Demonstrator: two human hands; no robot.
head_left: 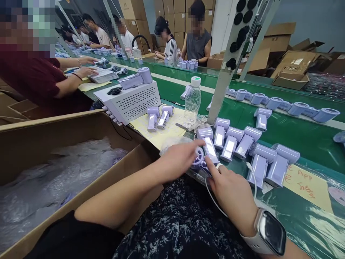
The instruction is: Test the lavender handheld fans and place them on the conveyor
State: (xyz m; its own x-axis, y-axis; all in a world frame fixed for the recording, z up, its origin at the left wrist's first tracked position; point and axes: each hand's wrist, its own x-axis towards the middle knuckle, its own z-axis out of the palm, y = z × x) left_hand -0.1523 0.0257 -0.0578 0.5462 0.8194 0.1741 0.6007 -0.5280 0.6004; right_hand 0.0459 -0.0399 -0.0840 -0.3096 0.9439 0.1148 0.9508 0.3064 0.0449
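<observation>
A lavender handheld fan (199, 157) lies low between my hands at the table's near edge, its round head turned up toward me. My left hand (179, 158) grips it from the left, index finger stretched out past the head. On the other side my right hand (229, 187), with a watch (272, 230) on its wrist, closes on the handle end; its lower fingers are hidden. A white cable (212, 198) loops down beneath the right hand. Just beyond them lies another fan (210, 147), close to both index fingers.
Several fans (244, 142) lie to the right, near an upright cable plug (249, 166). Beyond them are a plastic bottle (192, 102), a metal post (222, 72), a vented box (137, 100) and a green conveyor (291, 127). An open carton (61, 122) stands left; co-workers sit around the line.
</observation>
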